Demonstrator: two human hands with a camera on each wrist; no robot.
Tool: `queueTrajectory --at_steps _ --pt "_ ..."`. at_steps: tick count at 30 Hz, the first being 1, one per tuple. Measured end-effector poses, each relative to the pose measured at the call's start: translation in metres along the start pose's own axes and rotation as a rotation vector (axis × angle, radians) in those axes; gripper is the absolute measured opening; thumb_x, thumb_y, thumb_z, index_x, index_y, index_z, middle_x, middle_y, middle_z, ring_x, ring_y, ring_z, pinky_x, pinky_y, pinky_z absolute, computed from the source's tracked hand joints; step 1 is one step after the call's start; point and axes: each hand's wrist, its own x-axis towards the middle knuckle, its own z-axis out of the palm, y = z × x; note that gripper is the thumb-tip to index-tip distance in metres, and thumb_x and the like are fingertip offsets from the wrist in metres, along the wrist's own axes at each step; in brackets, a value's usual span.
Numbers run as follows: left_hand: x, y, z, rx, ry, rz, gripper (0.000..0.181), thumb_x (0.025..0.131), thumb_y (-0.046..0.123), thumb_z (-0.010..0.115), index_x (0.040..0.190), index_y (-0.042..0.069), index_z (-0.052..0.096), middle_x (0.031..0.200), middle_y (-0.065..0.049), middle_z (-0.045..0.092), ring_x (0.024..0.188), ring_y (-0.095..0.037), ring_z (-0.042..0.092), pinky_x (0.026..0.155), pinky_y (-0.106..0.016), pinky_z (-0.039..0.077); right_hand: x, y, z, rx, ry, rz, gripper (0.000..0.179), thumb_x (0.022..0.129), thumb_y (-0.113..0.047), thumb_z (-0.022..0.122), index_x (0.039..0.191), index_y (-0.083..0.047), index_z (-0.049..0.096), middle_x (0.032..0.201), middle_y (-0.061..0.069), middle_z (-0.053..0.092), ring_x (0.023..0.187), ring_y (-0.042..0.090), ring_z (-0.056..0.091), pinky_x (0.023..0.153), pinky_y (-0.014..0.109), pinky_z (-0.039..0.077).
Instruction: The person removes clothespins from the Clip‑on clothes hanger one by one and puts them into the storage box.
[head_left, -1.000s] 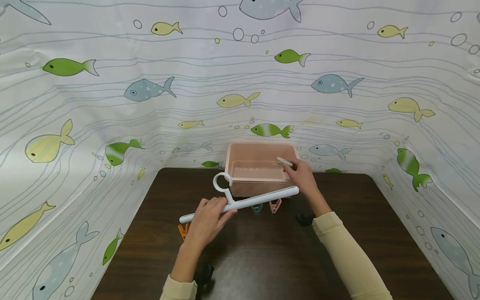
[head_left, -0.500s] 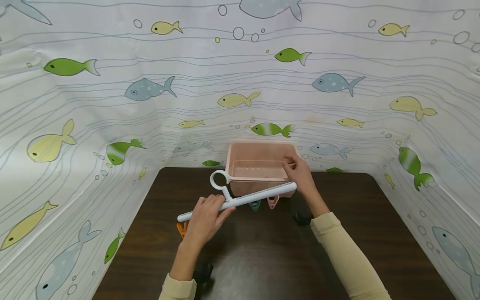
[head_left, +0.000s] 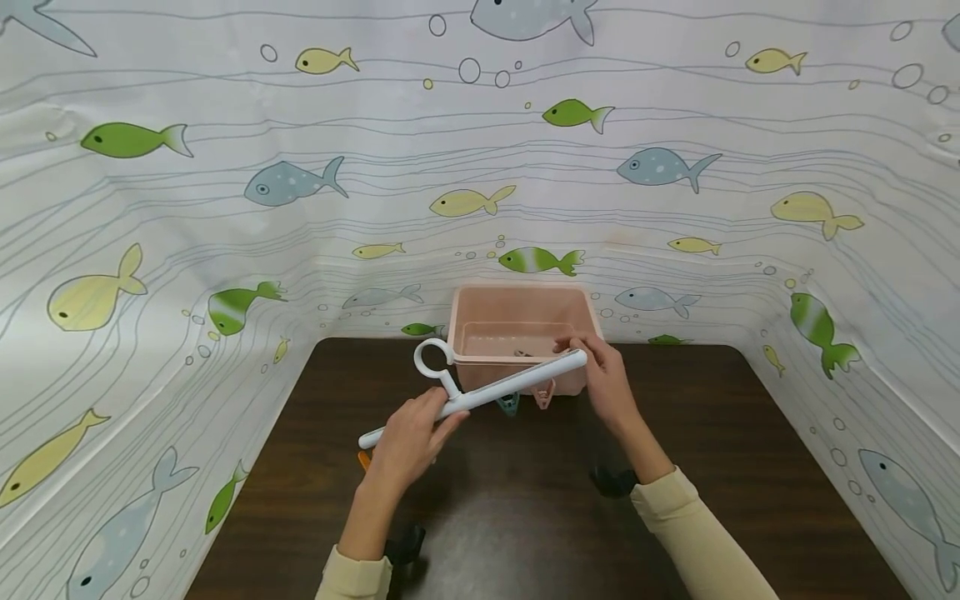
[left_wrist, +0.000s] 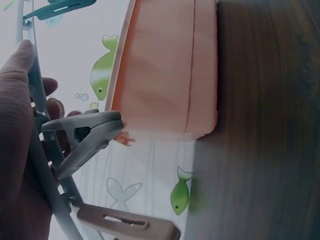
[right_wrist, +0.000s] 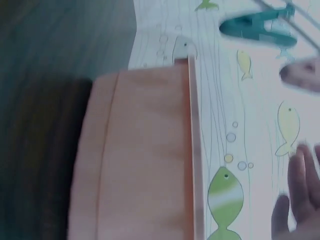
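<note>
My left hand [head_left: 408, 433] grips a white clip hanger [head_left: 517, 382] near its ring hook [head_left: 417, 372], and the bar slants up to the right. Below the bar hang a teal clip [head_left: 508, 405], a pink clip [head_left: 543, 394] and, by the left hand, an orange clip [head_left: 364, 460]. In the left wrist view a grey clip [left_wrist: 85, 135] and a beige clip [left_wrist: 127, 222] are on the bar. My right hand [head_left: 609, 379] is beside the bar's right end, fingers loosely extended and holding nothing in the right wrist view.
A pink plastic box [head_left: 480, 300] stands at the table's back edge behind the hanger, with a small clip [head_left: 522, 354] visible inside. A dark wood table [head_left: 540, 517] lies underneath. White sheeting with printed fish [head_left: 465, 125] surrounds the back and sides.
My right hand lowered a small white clip into the box and let go, then came back toward the hanger's right end. The hanger's right end has tilted up slightly.
</note>
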Motion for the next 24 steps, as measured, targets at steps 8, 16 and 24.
queueTrajectory --at_steps 8,16,24 --pt "-0.003 0.001 0.001 -0.054 -0.009 -0.041 0.029 0.101 0.038 0.076 0.108 0.015 0.059 0.089 0.006 0.053 0.076 -0.011 0.050 0.068 -0.029 0.045 -0.026 -0.004 0.007 0.195 -0.380 -0.115 0.030 0.109 -0.003 0.051 0.138 -0.002 0.058 0.122 0.003 0.069 0.106 0.015 0.066 0.090 0.031 0.055" --pt "-0.003 0.001 0.003 -0.069 -0.024 -0.058 0.028 0.101 0.037 0.076 0.108 0.016 0.058 0.089 0.007 0.052 0.077 -0.010 0.050 0.070 -0.029 0.045 -0.039 -0.005 0.020 0.108 -0.370 -0.012 0.019 0.108 -0.005 0.061 0.126 -0.005 0.068 0.103 0.016 0.076 0.094 0.029 0.074 0.085 0.036 0.062" --pt "-0.002 0.003 0.005 -0.074 -0.010 -0.060 0.029 0.100 0.035 0.078 0.107 0.016 0.057 0.086 0.007 0.049 0.074 -0.010 0.049 0.067 -0.027 0.044 -0.044 -0.013 0.022 0.073 -0.279 0.011 0.017 0.110 -0.010 0.061 0.123 -0.005 0.072 0.097 0.012 0.075 0.086 0.030 0.069 0.078 0.032 0.061"
